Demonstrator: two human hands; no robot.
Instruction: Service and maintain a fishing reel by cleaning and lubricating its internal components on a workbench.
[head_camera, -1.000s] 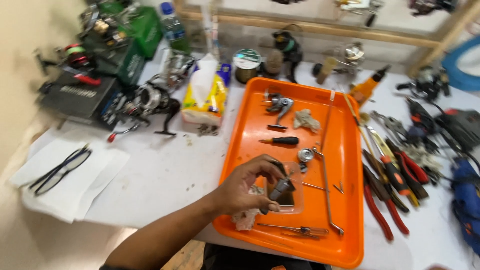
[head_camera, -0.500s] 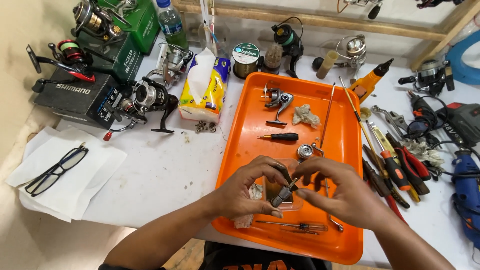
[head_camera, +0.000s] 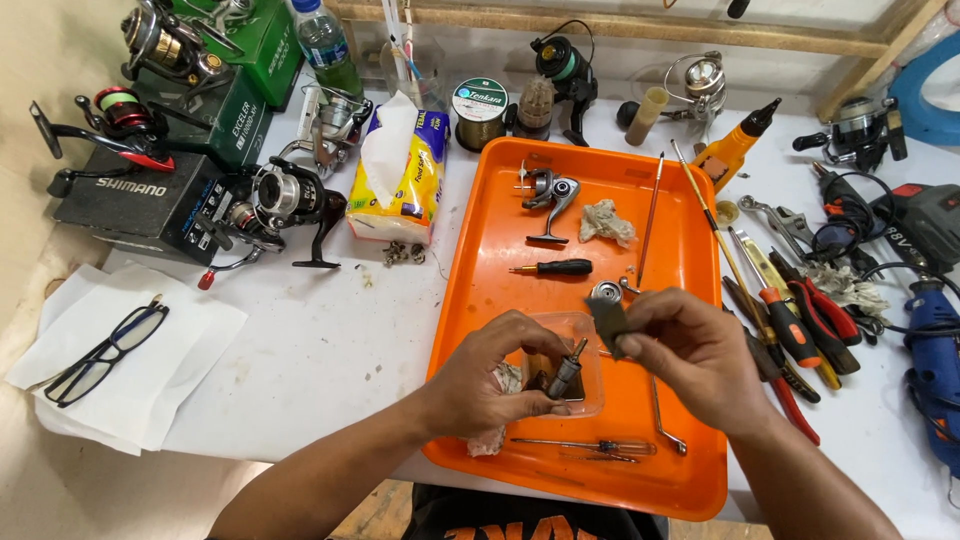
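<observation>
**Two hands working small reel parts over an orange tray**

The left hand (head_camera: 490, 385) is pinching a short metal shaft part (head_camera: 566, 372) between thumb and fingertips, holding it tilted over a small clear plastic container (head_camera: 590, 335) that is sitting on the orange tray (head_camera: 500, 210). A crumpled rag (head_camera: 497, 420) is lying under that hand, at about 7 o'clock from the container. The right hand (head_camera: 690, 350) is pinching a small flat grey piece (head_camera: 607, 318) between thumb and forefinger, raised just above the tray at about 1 o'clock from the shaft part; the two pieces are near each other but not touching.

The shaft part looks stiff, light and possibly greasy, so it is likely slippery; the grip around its lower body, leaving the narrow tip free, seems the safest hold. The grey piece looks thin and light, best held by its edges, and easy to drop.

Elsewhere on the tray, a black-handled screwdriver (head_camera: 555, 268) is lying at 12 o'clock from the container, a reel handle arm (head_camera: 548, 200) farther up, and a slim screwdriver (head_camera: 585, 446) at 6 o'clock near the tray's front edge. On the desk (head_camera: 320, 340), a black spinning reel (head_camera: 285, 205) and a tissue pack (head_camera: 400, 175) are standing at 10 o'clock from the tray, a pair of glasses (head_camera: 100, 342) is resting on white paper at 9 o'clock, and pliers with red handles (head_camera: 800, 330) are lying at 3 o'clock.
</observation>
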